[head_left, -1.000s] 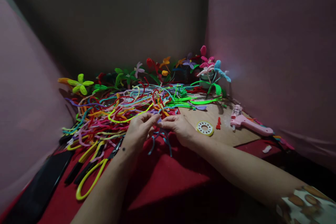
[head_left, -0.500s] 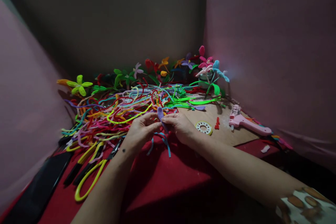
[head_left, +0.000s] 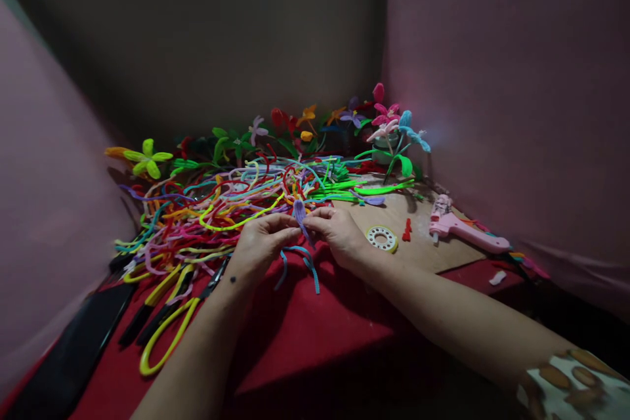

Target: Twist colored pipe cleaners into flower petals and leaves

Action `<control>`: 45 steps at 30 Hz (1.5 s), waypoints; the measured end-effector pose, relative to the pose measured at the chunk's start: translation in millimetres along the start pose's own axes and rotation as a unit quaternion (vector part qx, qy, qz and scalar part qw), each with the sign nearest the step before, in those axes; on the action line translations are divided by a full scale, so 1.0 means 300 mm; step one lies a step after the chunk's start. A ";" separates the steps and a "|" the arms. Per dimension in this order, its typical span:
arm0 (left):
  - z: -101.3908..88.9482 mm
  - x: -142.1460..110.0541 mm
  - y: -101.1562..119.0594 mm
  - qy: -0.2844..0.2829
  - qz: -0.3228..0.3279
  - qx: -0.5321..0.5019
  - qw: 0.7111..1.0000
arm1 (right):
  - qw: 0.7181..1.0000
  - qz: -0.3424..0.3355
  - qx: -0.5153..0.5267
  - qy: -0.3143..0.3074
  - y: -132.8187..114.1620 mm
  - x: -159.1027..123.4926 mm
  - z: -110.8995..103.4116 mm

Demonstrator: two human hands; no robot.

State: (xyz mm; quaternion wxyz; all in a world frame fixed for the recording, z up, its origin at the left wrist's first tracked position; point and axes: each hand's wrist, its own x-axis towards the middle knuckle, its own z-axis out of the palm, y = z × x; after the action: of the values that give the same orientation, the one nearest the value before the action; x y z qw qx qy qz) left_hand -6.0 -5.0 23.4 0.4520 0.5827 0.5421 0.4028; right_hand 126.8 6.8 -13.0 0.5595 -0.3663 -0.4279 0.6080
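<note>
A small purple pipe-cleaner petal (head_left: 300,211) stands upright between my two hands. My left hand (head_left: 263,241) pinches it from the left, with thumb and forefinger closed near its lower part. From the right, the fingertips of my right hand (head_left: 337,231) grip its other side. Just below my hands, bent blue pipe cleaners (head_left: 309,262) lie on the red cloth (head_left: 305,341). A big tangle of coloured pipe cleaners (head_left: 236,193) spreads behind and to the left of my hands.
Yellow-handled scissors (head_left: 170,341) and pliers (head_left: 155,298) lie left of my forearm. On the brown board (head_left: 418,259) at right are a white ring-shaped spool (head_left: 381,239), red pieces (head_left: 407,230) and a pink glue gun (head_left: 465,231). Pipe-cleaner flowers (head_left: 352,118) line the back.
Almost nothing differs. The fingers of my right hand have shifted slightly on the purple petal, and the whole view has moved a little.
</note>
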 end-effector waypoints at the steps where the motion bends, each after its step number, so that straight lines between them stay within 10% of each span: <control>1: 0.000 -0.001 0.001 0.005 0.000 0.012 1.000 | 1.000 -0.009 -0.008 -0.002 0.000 -0.001 0.000; 45: -0.021 0.019 -0.026 -0.037 0.046 -0.055 0.997 | 0.998 0.005 -0.005 -0.065 0.005 0.000 -0.009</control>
State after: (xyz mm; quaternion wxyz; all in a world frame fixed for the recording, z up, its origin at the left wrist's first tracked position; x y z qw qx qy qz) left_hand -13.5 1.3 17.4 0.4836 0.5960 0.4746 0.4309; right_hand 128.8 7.1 -15.5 0.5253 -0.3306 -0.4645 0.6316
